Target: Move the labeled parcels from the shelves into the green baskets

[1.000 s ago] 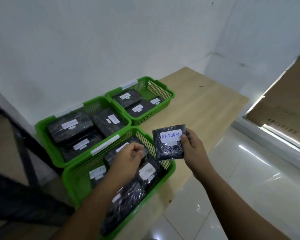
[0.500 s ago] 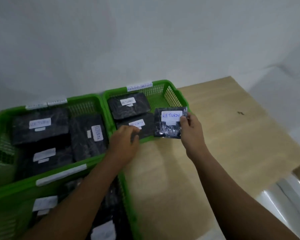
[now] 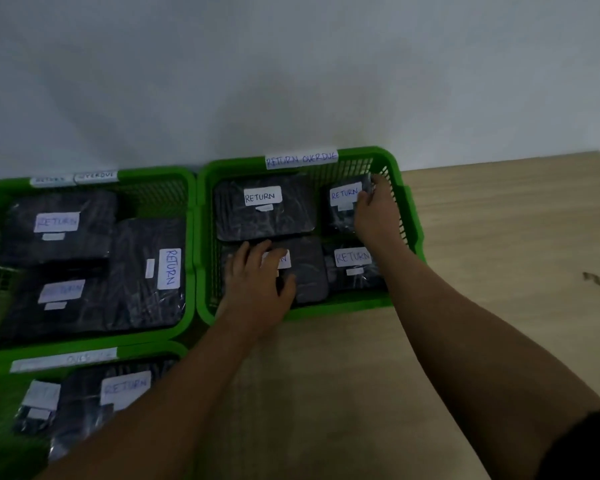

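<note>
On the wooden tabletop (image 3: 499, 237), the centre green basket (image 3: 343, 308) (tagged RETURN OVERDUE) holds 4 black parcels. The left hand (image 3: 257, 282) lies spread on the lower-left parcel (image 3: 309, 271). The right hand (image 3: 374, 213) pinches the small RETURN parcel (image 3: 343, 206) in the basket's upper-right corner.

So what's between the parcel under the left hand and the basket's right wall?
Head view: one small RETURN parcel lies there, beside the larger parcel the left hand rests on and nearer than the held parcel in the right hand.
</note>
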